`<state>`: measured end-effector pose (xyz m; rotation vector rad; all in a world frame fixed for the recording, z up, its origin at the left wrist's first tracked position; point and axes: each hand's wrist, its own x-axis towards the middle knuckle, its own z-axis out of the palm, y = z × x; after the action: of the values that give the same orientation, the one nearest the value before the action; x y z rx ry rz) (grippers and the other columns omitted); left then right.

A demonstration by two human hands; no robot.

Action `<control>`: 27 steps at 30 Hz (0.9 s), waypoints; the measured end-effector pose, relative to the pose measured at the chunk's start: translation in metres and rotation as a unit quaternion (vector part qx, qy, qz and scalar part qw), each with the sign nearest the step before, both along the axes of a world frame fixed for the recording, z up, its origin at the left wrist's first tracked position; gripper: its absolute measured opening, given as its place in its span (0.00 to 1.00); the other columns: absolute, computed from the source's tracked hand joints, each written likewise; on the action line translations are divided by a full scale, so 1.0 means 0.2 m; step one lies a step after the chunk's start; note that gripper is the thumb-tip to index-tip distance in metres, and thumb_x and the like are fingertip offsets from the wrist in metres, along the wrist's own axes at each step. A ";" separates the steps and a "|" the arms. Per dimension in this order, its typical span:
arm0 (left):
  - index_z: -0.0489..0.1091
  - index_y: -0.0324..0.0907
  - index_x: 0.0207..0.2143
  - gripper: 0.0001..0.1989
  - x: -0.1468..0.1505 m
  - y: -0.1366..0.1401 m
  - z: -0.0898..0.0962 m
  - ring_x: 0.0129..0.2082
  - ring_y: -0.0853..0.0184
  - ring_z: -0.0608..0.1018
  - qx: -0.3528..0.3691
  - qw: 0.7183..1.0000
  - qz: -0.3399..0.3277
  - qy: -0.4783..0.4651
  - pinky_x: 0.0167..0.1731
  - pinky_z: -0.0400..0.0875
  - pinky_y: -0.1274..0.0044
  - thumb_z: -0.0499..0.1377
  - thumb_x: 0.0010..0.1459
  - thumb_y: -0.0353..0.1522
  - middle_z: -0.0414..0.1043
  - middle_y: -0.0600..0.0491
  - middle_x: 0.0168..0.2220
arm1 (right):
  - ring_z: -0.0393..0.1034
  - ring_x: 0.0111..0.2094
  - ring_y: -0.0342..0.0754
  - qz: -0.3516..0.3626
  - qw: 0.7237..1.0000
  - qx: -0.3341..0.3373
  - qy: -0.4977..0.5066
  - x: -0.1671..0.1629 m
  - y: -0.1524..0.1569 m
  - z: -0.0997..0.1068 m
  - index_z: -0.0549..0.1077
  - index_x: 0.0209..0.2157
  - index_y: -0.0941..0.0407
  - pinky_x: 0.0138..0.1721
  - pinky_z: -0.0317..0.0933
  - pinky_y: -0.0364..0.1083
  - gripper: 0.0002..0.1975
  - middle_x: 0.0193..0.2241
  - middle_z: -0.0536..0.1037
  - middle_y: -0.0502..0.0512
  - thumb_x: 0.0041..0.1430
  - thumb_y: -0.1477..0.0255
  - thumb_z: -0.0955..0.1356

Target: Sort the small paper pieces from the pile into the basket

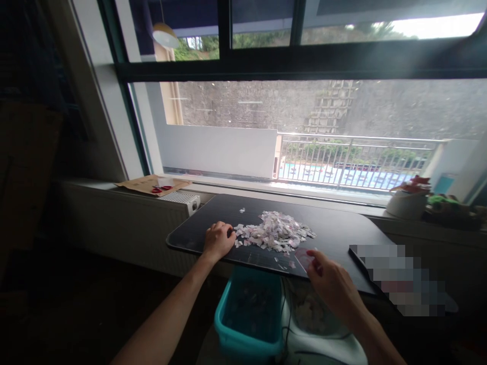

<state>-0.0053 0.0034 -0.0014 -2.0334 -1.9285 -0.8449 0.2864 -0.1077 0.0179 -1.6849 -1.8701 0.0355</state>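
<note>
While no writing is showing legibly, the left hand (217, 240) is resting fisted on the table (335, 230) beside the paper scrap pile (274, 231); the right hand (332, 284) is pinching a pink scrap (303, 256) above a teal bin (247, 315)

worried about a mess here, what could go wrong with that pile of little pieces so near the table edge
1. The pile of small pieces lies close to the near edge of the black table; loose bits could slip past the teal bin onto the floor.
2. The right hand pinches one thin piece right at the edge, where it may drop.
3. The left hand rests against the pile and might scatter it.
</note>
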 end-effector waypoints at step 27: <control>0.72 0.43 0.34 0.11 -0.01 0.00 0.00 0.39 0.61 0.72 0.010 1.000 -0.003 0.009 0.41 0.65 0.71 0.52 0.52 0.36 0.71 0.50 0.37 | 0.70 0.25 0.45 0.046 0.988 -0.095 0.114 -0.09 0.06 -0.06 0.67 0.49 0.60 0.28 0.58 0.42 0.23 0.25 0.75 0.50 0.51 0.70 0.59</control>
<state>-0.0069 0.0040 -0.0017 -2.0299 -1.8975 -0.8425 0.2682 -0.0952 0.0065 -1.6381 -1.8160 0.4375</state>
